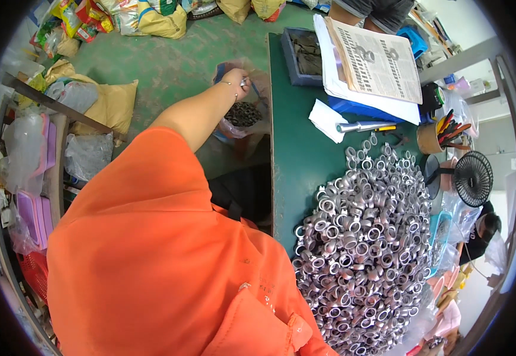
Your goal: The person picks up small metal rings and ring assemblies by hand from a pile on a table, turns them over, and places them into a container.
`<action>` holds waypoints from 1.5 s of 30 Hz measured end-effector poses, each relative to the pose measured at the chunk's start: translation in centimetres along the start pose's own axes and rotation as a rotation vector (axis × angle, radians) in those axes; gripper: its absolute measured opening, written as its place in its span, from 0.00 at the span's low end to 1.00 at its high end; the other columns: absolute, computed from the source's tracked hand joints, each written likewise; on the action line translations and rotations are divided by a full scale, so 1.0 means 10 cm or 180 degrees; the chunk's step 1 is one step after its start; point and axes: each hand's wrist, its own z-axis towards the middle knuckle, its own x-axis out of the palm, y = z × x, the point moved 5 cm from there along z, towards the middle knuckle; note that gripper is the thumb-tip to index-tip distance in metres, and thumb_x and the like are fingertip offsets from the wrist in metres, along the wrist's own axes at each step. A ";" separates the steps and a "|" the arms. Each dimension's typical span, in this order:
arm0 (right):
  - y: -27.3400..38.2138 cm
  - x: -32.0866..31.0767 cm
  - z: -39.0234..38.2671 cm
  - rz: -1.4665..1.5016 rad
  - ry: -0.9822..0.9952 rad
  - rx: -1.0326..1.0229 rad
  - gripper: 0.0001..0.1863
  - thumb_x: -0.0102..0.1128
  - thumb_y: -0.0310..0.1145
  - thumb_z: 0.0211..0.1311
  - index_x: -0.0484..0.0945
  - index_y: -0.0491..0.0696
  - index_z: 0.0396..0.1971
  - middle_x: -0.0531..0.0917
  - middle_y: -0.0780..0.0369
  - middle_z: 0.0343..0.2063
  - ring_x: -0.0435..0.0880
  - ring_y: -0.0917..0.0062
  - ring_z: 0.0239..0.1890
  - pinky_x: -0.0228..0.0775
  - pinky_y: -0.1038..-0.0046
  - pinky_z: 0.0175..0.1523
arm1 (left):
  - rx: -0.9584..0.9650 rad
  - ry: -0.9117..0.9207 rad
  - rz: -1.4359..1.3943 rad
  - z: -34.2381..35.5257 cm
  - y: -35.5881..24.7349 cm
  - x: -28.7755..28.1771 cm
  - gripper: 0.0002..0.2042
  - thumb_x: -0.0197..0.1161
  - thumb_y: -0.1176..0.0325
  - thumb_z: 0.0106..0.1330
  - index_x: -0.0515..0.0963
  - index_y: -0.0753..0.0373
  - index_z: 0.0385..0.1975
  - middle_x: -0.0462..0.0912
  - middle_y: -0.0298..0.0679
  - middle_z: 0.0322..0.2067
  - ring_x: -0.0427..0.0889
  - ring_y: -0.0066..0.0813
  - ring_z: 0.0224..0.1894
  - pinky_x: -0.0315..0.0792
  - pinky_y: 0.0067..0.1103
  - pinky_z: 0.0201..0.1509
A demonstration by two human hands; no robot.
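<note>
My left hand, at the end of my bare forearm and orange sleeve, is closed on a small silvery metal piece. It is over an open plastic-lined sack on the green floor, which holds many dark small metal pieces. To the right, a large heap of grey metal ring fittings covers much of the green table. My right hand is not in view.
Papers, a tray, a metal tool, a tool holder and a fan occupy the table's far side. Sacks and shelving stand left. People appear at top and right.
</note>
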 end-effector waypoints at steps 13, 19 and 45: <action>1.20 1.13 -0.80 0.1419 0.0495 0.0725 0.14 0.56 0.27 0.49 0.74 0.40 0.38 0.76 0.54 0.36 0.75 0.64 0.42 0.69 0.69 0.46 | -0.0654 0.1103 0.1790 1.57 0.74 0.44 0.12 0.51 0.55 0.61 0.71 0.55 0.23 0.72 0.31 0.21 0.71 0.30 0.21 0.63 0.30 0.20; 1.43 1.29 -1.05 0.1663 0.0548 0.0935 0.13 0.57 0.25 0.49 0.74 0.39 0.37 0.77 0.55 0.34 0.75 0.65 0.41 0.70 0.69 0.45 | 0.0222 0.1605 0.5052 1.44 1.03 0.20 0.09 0.52 0.59 0.59 0.72 0.57 0.29 0.75 0.34 0.25 0.73 0.33 0.25 0.67 0.30 0.26; 0.63 2.41 -4.03 0.3691 0.2195 0.3889 0.11 0.51 0.37 0.58 0.69 0.48 0.38 0.69 0.57 0.31 0.66 0.84 0.23 0.61 0.85 0.17 | -0.0361 0.1790 0.3957 1.12 1.05 0.21 0.15 0.46 0.61 0.62 0.70 0.50 0.49 0.74 0.35 0.20 0.69 0.24 0.18 0.58 0.20 0.16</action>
